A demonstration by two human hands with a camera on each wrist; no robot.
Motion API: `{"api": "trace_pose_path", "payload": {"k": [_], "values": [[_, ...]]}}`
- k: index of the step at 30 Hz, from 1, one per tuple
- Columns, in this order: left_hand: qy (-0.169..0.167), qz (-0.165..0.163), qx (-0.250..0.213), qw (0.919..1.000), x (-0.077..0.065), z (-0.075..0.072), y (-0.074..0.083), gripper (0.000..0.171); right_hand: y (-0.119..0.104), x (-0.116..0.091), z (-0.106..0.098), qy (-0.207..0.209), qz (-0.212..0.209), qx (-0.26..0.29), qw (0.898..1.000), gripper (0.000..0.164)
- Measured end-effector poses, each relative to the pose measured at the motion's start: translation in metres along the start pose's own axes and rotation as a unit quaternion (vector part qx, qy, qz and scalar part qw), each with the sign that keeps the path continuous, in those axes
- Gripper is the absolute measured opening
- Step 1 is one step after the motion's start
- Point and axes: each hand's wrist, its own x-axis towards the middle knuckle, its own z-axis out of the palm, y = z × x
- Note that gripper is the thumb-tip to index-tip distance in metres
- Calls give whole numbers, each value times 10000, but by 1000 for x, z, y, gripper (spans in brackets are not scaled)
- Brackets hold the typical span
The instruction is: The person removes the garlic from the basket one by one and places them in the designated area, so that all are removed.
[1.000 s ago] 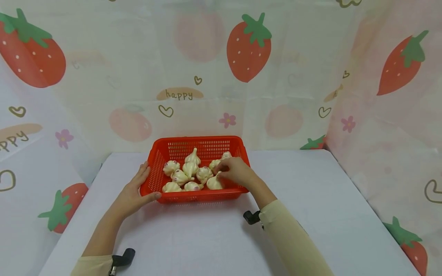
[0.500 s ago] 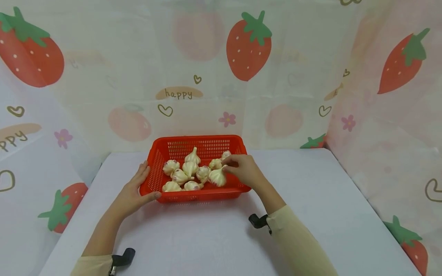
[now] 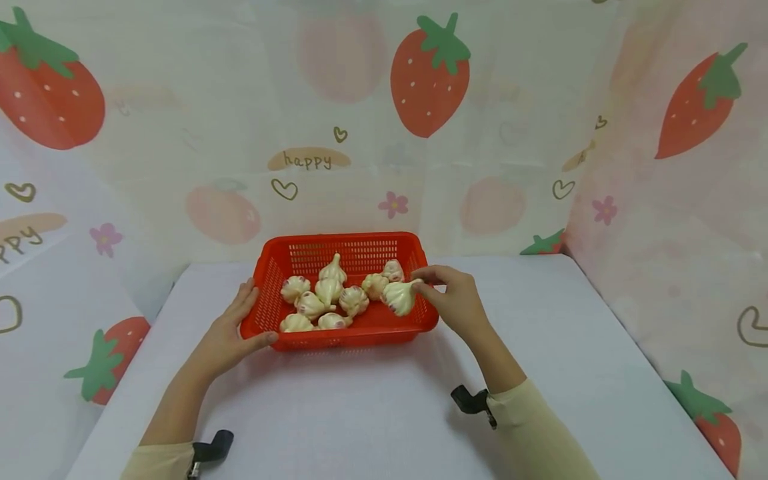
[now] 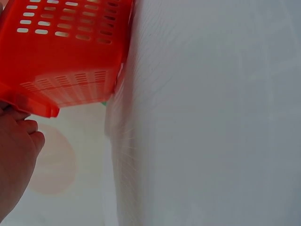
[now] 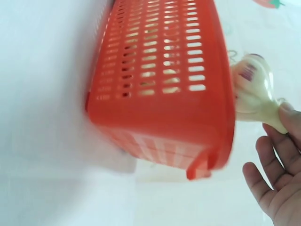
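Note:
In the head view a red plastic basket (image 3: 354,339) stands on the table, with several garlic bulbs (image 3: 329,291) lying in it. My left hand (image 3: 223,343) holds its front left corner, thumb on the front rim and fingers along the left side. The left wrist view shows those fingers at the basket's rim (image 4: 35,103), some tips hidden. My right hand (image 3: 459,303) pinches one garlic bulb (image 3: 399,298) by its stem between thumb and fingers, over the basket's right side. In the right wrist view this bulb (image 5: 254,87) shows beyond the rim, its stem between the fingertips.
A white cloth covers the table (image 3: 360,413). Behind and at both sides hang sheets (image 3: 516,120) printed with strawberries, standing close behind the basket. Black wrist cameras (image 3: 471,400) sit at both sleeve cuffs.
My right hand has lifted the garlic bulb from the basket's front right part and moved it right and up. My left hand stays on the basket's corner.

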Motion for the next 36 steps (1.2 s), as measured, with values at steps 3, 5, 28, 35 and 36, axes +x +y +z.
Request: {"api": "trace_pose_path", "payload": {"k": [3, 5, 28, 35, 36], "values": [[-19, -5, -21, 10000, 0, -1, 1, 117, 1, -5, -9, 189, 12, -25, 9998, 18], [-29, -9, -35, 10000, -1, -1, 1, 117, 2, -9, -14, 313, 18, -23, 9995, 19], [9, 51, 0, 10000, 0, -2, 0, 116, 48, -5, -60, 1308, 44, -277, 9910, 23], [9, 46, -22, 10000, 1, 0, -2, 117, 65, 7, -63, 1193, 401, -470, 9909, 23], [16, 53, -17, 10000, 1, 0, -2, 117, 68, 9, -62, 1171, 451, -502, 9908, 24]]}}
